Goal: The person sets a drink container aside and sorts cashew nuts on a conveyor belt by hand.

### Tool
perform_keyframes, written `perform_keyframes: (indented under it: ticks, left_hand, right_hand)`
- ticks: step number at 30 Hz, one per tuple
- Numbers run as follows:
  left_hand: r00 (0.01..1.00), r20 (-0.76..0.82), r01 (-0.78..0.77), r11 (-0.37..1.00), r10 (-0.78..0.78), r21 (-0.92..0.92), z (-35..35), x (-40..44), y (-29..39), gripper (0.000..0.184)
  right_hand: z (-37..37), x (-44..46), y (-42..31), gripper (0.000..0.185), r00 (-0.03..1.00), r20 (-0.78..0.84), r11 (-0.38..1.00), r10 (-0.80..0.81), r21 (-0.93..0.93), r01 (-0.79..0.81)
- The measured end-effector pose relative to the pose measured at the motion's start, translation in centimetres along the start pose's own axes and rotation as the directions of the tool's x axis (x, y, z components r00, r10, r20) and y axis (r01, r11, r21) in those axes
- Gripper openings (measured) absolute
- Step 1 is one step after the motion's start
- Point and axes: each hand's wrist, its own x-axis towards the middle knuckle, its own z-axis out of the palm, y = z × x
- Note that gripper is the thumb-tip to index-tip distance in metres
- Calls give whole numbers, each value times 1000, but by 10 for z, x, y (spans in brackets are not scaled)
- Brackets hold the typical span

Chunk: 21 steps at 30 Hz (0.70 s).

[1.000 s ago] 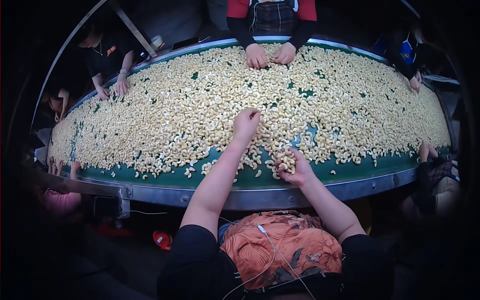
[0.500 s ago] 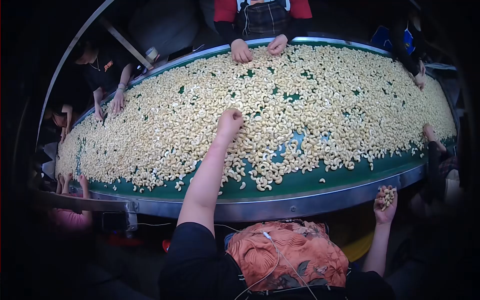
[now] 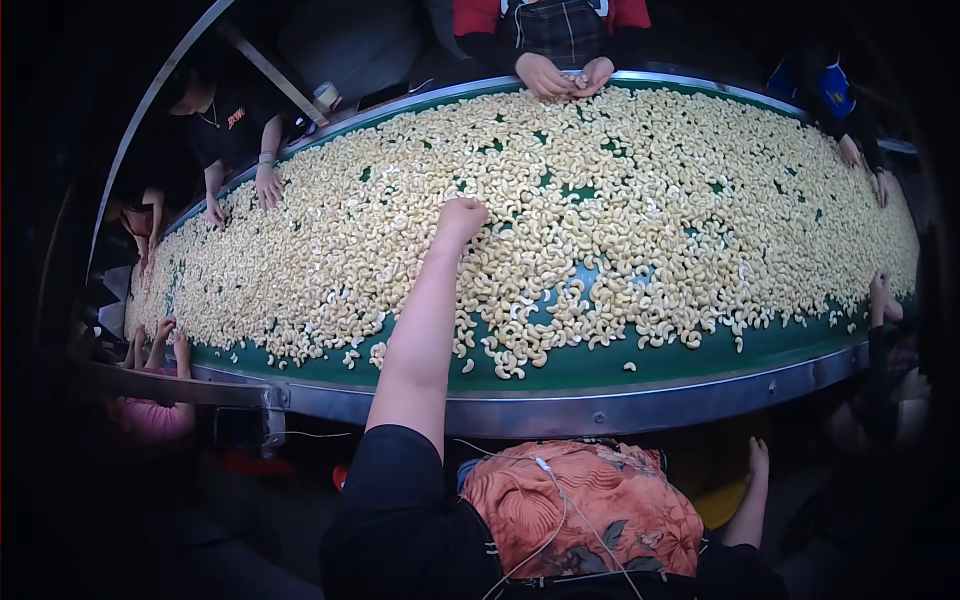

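My left hand (image 3: 463, 214) reaches over the middle of a broad layer of cashew nuts (image 3: 340, 250) on a green conveyor belt (image 3: 600, 365). Its fingers are curled down and closed at the nuts; anything within them is hidden. Low at the right, beyond the near metal rail, my right hand (image 3: 758, 458) is turned edge-on with its fingers stretched upward. No nuts show in it. Below and left of this hand is a yellow thing (image 3: 722, 500), partly hidden in the dark.
A metal rail (image 3: 520, 415) runs along the near edge. Across the belt, a person's two hands (image 3: 565, 78) meet at the far rim. Other people's hands work at the left (image 3: 268, 185) and right (image 3: 880, 290). A thin white cable (image 3: 560, 500) hangs over the patterned apron (image 3: 590, 515).
My right hand has dropped lower and turned; the cashew nuts seen in its palm no longer show. My left hand stays over the nuts, fingers more tucked under. The opposite person's hands have come together.
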Motion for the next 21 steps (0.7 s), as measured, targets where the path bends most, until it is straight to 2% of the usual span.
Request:
perform_keyframes:
  ticks: [1, 2, 3, 6, 7, 8, 9, 10, 13, 14, 15, 16, 17, 18, 19, 20, 21]
  left_hand:
    - [994, -62, -61, 945, 86, 322, 9, 5, -2, 16]
    - [977, -94, -94, 786, 189, 610, 17, 6, 2, 17]
    - [968, -174, -27, 762, 182, 647, 24, 5, 4, 20]
    - [989, -88, -43, 796, 120, 604, 23, -8, 14, 15]
    - [1000, -7, -6, 955, 8, 297, 16, -20, 16, 11]
    - [998, 68, 18, 1000, -17, -17, 9, -28, 9, 9]
    - [989, 147, 64, 944, -17, -324, 1, -35, 0, 7]
    - [975, 221, 130, 795, 5, -592, -2, -46, 0, 7]
    - [980, 198, 119, 850, -18, -514, 13, -74, 4, 10]
    - [960, 279, 80, 919, 34, -386, 18, -71, -1, 11]
    - [967, 242, -26, 976, 80, -218, 30, -79, 1, 10]
    - [967, 217, -129, 991, 135, -40, 44, -91, 7, 10]
    - [976, 194, -121, 985, 95, 127, 50, -108, 25, 13]
    - [975, 144, -198, 960, 171, 199, 57, -107, 18, 13]
    - [962, 105, -272, 924, 253, 270, 61, -102, 4, 13]
    - [939, 71, -340, 877, 337, 338, 65, -99, -3, 13]
    - [964, 83, -266, 919, 253, 292, 66, -100, -1, 13]
  right_hand:
    - [-2, 3, -9, 61, 1000, -16, 999, -15, 30, 16]
    - [-2, 4, -21, 59, 996, -58, 997, -69, 32, 71]
    - [-3, 3, -34, 56, 987, -102, 991, -122, 32, 126]
    - [-15, 27, -29, 51, 956, -184, 959, -230, 126, 255]
    - [-19, 13, -50, 51, 945, -213, 950, -248, 138, 281]
    - [-24, -1, -70, 50, 933, -243, 940, -266, 151, 307]
    - [-27, -9, -82, 47, 907, -302, 925, -295, 146, 350]
    - [-29, -4, -87, 45, 873, -354, 903, -334, 146, 405]
    - [-34, -4, -114, 38, 769, -482, 834, -420, 129, 536]
    - [-30, -10, -133, 38, 727, -508, 819, -461, 72, 570]
    - [-27, -17, -150, 37, 683, -532, 801, -501, 14, 598]
    - [-19, -32, -173, 36, 603, -544, 761, -584, -107, 640]
    - [-16, -23, -180, 34, 494, -503, 660, -709, -228, 716]
    - [-6, -39, -201, 31, 433, -451, 582, -780, -269, 768]
    - [6, -57, -221, 29, 446, -382, 539, -810, -182, 822]
    - [19, -65, -235, 27, 507, -305, 544, -806, -45, 838]
    - [34, -66, -245, 25, 531, -188, 520, -826, 107, 847]
